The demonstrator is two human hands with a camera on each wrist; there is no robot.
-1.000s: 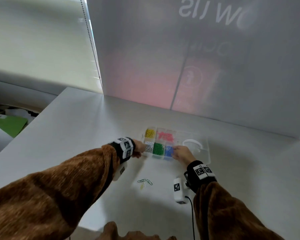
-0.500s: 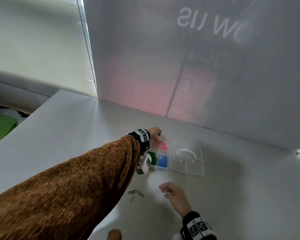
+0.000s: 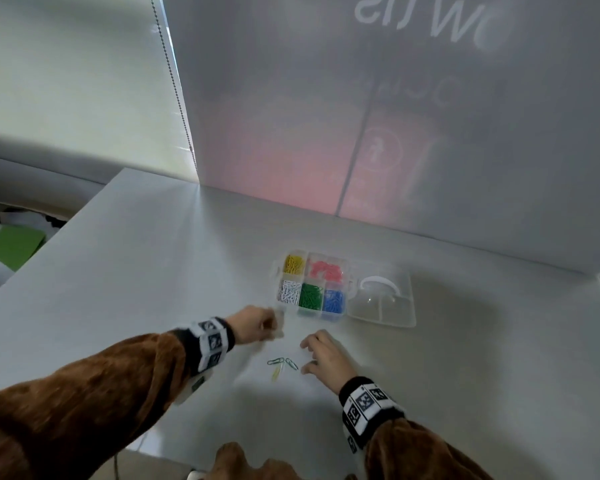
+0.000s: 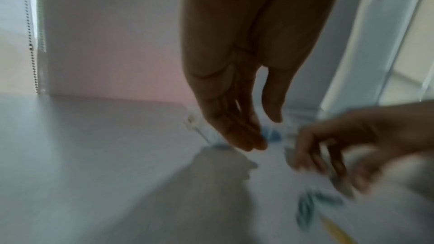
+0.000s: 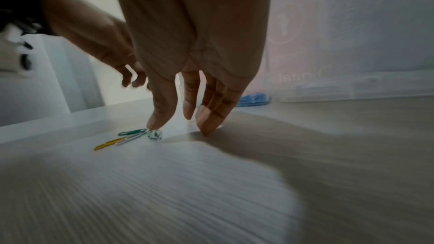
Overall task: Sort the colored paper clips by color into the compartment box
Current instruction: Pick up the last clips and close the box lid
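Compartment box (image 3: 347,284), clear plastic, on the counter (image 3: 465,358): yellow, pink, white, green and blue clips each in their own cell, with its clear lid (image 3: 383,301) lying flat just right of it. Loose paper clips (image 3: 282,363), green, yellow and one perhaps teal, lie on the counter nearer than the box, between the hands. Left hand (image 3: 253,323) hovers, fingers relaxed, holding nothing; right hand (image 3: 326,356) spread, fingertips (image 5: 206,127) touching the counter just beside the clips.
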